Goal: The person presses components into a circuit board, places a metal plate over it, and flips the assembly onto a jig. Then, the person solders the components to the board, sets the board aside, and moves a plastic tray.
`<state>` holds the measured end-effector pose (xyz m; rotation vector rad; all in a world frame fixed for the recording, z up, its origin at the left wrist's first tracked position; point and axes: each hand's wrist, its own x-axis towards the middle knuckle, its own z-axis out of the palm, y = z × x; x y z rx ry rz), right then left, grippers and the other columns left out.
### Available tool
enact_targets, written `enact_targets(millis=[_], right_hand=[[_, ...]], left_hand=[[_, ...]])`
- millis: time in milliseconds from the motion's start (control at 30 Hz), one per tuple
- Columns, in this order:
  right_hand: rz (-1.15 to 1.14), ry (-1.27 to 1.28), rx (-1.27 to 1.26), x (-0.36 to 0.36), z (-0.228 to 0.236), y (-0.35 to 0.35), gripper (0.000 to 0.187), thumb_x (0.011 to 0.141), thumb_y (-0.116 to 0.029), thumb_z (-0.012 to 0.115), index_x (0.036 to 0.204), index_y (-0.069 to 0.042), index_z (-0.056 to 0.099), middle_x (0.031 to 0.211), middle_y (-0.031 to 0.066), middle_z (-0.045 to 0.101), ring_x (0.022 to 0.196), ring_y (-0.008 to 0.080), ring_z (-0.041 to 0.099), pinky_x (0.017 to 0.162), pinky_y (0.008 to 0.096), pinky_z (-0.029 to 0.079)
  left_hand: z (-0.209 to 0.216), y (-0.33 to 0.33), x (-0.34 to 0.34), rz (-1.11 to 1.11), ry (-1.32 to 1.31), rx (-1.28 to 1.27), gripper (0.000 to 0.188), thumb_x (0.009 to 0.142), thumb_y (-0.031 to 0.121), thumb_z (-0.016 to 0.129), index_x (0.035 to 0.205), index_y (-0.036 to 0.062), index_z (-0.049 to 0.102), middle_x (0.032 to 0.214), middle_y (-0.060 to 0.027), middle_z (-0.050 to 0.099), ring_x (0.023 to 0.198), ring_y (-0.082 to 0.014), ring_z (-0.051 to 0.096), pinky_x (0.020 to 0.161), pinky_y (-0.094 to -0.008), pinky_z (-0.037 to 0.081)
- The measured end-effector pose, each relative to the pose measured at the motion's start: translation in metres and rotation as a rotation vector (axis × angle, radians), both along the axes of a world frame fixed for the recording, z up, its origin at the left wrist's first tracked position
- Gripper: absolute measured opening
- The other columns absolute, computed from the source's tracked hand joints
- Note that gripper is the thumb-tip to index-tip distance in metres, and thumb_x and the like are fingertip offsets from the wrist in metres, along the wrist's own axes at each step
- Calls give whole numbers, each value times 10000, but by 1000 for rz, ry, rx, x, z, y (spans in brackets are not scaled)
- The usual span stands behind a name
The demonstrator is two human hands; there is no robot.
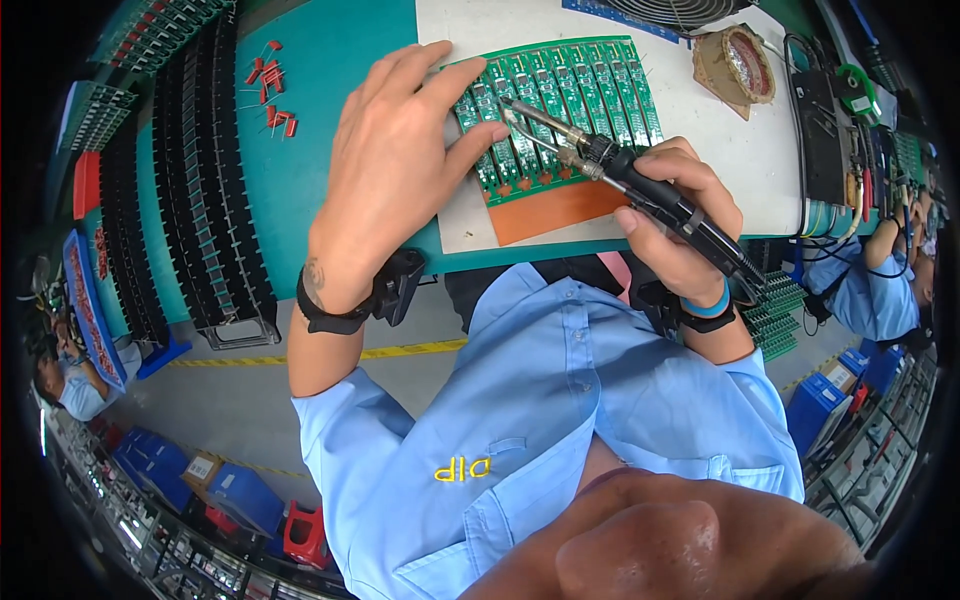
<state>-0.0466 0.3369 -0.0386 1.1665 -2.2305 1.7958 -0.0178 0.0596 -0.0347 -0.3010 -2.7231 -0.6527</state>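
Note:
My left hand (395, 165) lies flat with fingers spread on the left edge of a green panel of circuit boards (585, 85), pressing it onto an orange pad (555, 210). My right hand (675, 215) grips a black soldering iron (660, 200) like a pen. Its metal tip (512, 108) rests on the boards close to my left fingertips. The panel lies on a white mat (700, 130) on the teal bench.
Black racks of components (205, 190) run down the bench's left side, with loose red parts (270, 85) beside them. A brown tip-cleaner holder (740, 65) and a black unit (820, 130) sit at right. Other people work at far left and far right.

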Motion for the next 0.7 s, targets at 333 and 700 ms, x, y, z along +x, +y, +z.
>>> enact_targets(millis=[333, 700], right_hand=[[33, -61, 107, 3, -3, -7, 414, 784, 31, 798, 1161, 49, 629, 1027, 174, 653, 919, 225, 629, 795, 318, 508], [21, -71, 113, 1, -5, -9, 414, 784, 38, 799, 1165, 49, 637, 1027, 169, 650, 895, 207, 635, 784, 300, 522]], left_hand=[[6, -4, 13, 33, -99, 9, 511, 840, 209, 831, 1305, 59, 680, 1357, -160, 648, 1264, -367, 591, 1042, -454, 494], [2, -5, 13, 46, -99, 46, 503, 840, 186, 825, 1303, 55, 679, 1354, -146, 655, 1270, -364, 585, 1041, -449, 488]])
